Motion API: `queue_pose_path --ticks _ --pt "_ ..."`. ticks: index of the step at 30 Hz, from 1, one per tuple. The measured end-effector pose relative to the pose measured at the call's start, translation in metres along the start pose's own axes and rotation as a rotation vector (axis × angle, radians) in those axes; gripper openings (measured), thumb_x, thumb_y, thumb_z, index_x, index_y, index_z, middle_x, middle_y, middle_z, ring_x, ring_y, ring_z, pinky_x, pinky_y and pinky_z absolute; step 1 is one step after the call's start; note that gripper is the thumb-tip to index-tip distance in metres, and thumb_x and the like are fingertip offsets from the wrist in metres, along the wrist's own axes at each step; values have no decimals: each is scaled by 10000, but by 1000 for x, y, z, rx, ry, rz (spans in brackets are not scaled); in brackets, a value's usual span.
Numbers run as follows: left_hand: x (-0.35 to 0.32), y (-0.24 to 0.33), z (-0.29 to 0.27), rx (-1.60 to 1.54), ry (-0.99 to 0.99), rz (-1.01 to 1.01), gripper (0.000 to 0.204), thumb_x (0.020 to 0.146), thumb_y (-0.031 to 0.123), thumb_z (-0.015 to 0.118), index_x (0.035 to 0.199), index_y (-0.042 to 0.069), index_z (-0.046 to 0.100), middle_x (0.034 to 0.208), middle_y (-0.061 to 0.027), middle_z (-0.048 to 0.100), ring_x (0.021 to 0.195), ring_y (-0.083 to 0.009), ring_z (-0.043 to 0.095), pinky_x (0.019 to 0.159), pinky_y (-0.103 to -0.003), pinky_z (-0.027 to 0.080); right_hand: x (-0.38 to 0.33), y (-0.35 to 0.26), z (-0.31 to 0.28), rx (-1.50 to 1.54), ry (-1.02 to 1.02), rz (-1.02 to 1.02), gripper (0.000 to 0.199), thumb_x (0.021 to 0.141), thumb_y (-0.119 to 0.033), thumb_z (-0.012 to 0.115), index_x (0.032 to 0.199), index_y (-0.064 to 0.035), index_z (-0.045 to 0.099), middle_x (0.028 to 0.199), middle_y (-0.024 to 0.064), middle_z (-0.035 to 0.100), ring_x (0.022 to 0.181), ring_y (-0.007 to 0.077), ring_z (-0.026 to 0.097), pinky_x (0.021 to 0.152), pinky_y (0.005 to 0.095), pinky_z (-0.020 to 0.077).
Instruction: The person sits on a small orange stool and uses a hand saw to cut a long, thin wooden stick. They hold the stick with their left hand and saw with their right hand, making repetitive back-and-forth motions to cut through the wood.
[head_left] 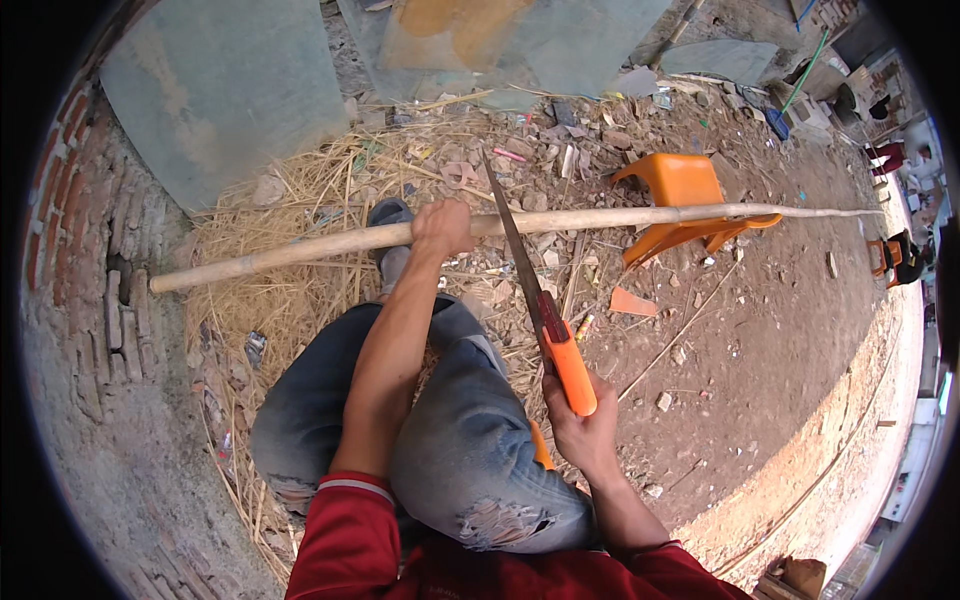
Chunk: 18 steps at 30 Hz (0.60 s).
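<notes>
In the head view, the left hand point(441, 229) was wrapped tight around a long, pale, peeled wooden pole point(300, 250) that ran nearly level across the scene — its thick end near the brick wall point(70, 250) on the left, its thin, tapering end reaching far right past an overturned orange plastic stool point(680, 185). The pole seemed to rest across that stool, and a grey shoe point(388, 215) sat just beneath it beside the gripping hand. The right hand point(585, 425) was closed around the orange handle of a hand saw point(540, 310), whose dark toothed blade slanted up and crossed the pole just to the right of the left hand.

The pole looked stiff and fairly light for its length, yet whippy toward the thin end; its smooth, bare surface was probably a little slick, so a full-fisted hold close beside the blade seemed the soundest place to steady it. The saw looked light and rigid enough, though a thin blade can buckle if pushed off line.

Around lay dry yellow straw point(300, 190), rubble and bare brown dirt point(760, 330).
</notes>
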<state>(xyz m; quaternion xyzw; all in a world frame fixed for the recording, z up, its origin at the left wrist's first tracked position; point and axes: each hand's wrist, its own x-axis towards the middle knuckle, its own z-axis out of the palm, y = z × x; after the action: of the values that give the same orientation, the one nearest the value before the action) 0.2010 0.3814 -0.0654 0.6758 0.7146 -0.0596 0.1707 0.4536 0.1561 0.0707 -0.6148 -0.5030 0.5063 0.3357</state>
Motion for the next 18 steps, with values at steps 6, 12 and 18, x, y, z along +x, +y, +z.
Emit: queue_pose_path --ticks 6,12,18 --pt "-8 13 2 -4 2 -11 316 733 200 807 1007 43 821 1064 -181 789 1038 -288 766 943 -363 587 62 16 16 -135 -1 -102 160 944 -116 652 970 34 701 674 87 603 619 130 551 594 341 462" --pt "0 6 0 -15 -67 -33 334 727 204 812 1025 51 822 1102 -176 786 1086 -282 753 967 -368 573 57 22 17 -42 1 -71 139 937 -99 640 910 34 673 676 77 595 611 134 555 587 346 467" --pt "4 3 -5 -47 -37 -22 367 741 264 826 1038 48 811 1117 -192 780 1090 -311 748 978 -391 575 -49 13 -28 8 -81 74 80 970 -57 653 953 15 685 703 52 628 657 104 627 610 300 510"
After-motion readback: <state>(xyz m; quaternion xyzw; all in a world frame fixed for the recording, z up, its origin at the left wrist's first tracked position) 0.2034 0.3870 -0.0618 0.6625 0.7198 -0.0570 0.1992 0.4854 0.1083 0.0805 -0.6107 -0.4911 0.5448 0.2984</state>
